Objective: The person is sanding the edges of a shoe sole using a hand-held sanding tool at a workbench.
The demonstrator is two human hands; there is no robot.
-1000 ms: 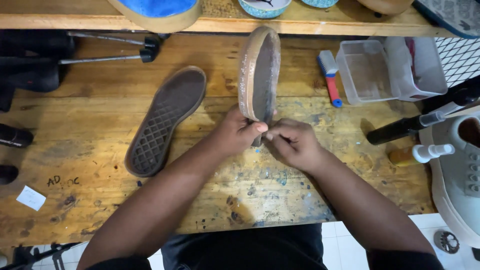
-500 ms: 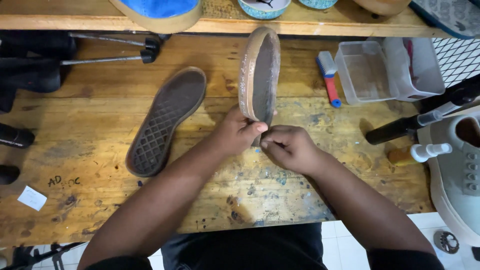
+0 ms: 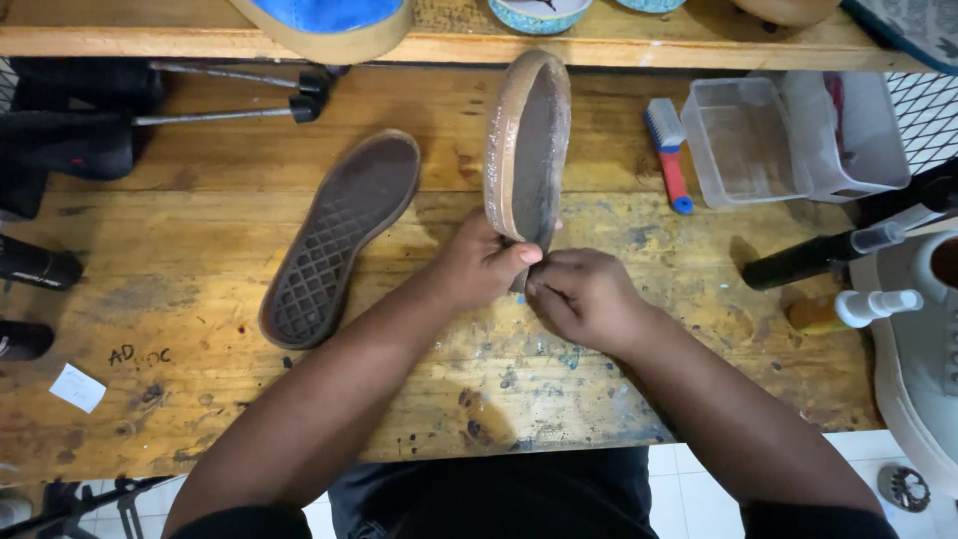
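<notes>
Nothing has shifted: your left hand [image 3: 486, 268] and right hand [image 3: 584, 296] stay pinched on the upright sole's [image 3: 527, 150] near end, its long axis running away from you.

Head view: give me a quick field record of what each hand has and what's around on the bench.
left hand: grips the near end of the upright sole, thumb on its edge
right hand: pinches the same end, touching the left thumb
upright sole: stands on edge, tilted away
flat sole: lies tread up, left of the hands, untouched
brush: right of the upright sole
clear tubs: far right
bench: paint-flecked wood
</notes>
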